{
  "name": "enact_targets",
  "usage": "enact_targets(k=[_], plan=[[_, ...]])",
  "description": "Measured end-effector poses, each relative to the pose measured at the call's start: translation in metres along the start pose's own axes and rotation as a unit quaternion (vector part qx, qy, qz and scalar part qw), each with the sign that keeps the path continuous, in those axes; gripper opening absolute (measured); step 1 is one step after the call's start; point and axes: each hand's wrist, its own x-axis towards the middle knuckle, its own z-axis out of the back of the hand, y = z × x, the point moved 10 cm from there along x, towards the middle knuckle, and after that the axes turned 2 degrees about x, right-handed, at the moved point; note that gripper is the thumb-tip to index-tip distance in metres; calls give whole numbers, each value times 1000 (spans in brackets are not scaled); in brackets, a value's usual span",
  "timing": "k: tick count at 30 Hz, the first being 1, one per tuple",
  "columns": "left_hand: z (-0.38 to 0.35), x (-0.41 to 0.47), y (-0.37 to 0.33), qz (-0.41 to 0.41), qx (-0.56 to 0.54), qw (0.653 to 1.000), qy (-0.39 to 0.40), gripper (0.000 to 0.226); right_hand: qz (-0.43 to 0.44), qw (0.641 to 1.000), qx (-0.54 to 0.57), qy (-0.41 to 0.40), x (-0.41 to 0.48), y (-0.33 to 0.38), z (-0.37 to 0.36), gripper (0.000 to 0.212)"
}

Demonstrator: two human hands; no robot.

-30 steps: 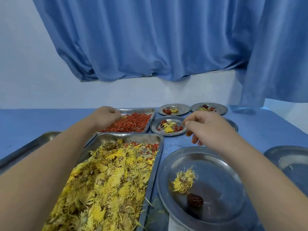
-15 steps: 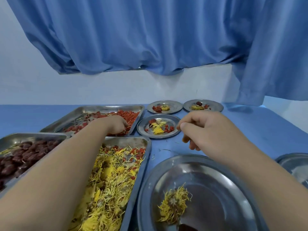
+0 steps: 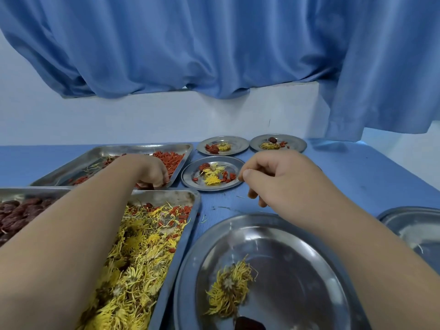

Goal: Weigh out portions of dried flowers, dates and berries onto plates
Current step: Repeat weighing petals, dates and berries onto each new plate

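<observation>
Left hand point(image 3: 152, 173) is seen curled into the berries point(image 3: 169, 160) mid-left; right hand point(image 3: 278, 179) is held pinched mid-frame, contents can't be told.

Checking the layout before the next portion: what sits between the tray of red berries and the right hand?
One small plate, already portioned, lies between the berry tray and the right hand; the head view shows it.
</observation>
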Motion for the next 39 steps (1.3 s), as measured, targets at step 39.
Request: enact_targets(k=[39], plan=[[51,-45,-1,-107,-310,926,-185,18,8,996,77,-44,2,2,18,21]])
